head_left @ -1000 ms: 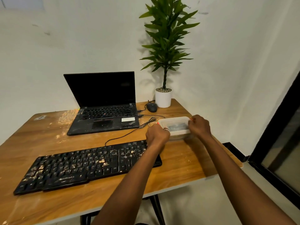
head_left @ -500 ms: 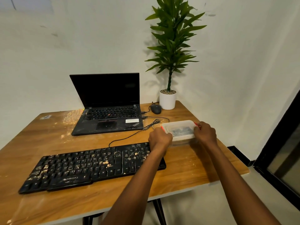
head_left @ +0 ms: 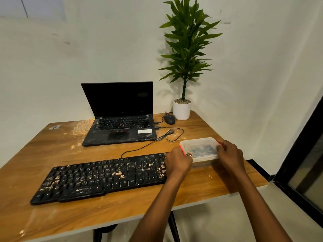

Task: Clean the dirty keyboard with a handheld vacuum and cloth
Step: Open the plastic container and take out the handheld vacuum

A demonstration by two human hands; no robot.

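Observation:
A black keyboard point(head_left: 97, 179) speckled with pale crumbs lies across the front of the wooden table point(head_left: 52, 215). To its right stands a clear plastic box point(head_left: 201, 147) with a translucent lid and orange clips; something dark lies inside it. My left hand point(head_left: 178, 161) grips the box's left end at the clip, over the keyboard's right end. My right hand point(head_left: 230, 154) grips the box's right end. No vacuum or cloth shows in the open.
An open black laptop point(head_left: 120, 126) sits behind the keyboard, with a mouse point(head_left: 169, 119) and a potted plant point(head_left: 181, 109) at the back right corner. Cables point(head_left: 167, 135) loop between laptop and box. The table's right edge is close to the box.
Both hands stay on the box's ends. The view has shifted a little, so everything sits further right and lower in the frame.

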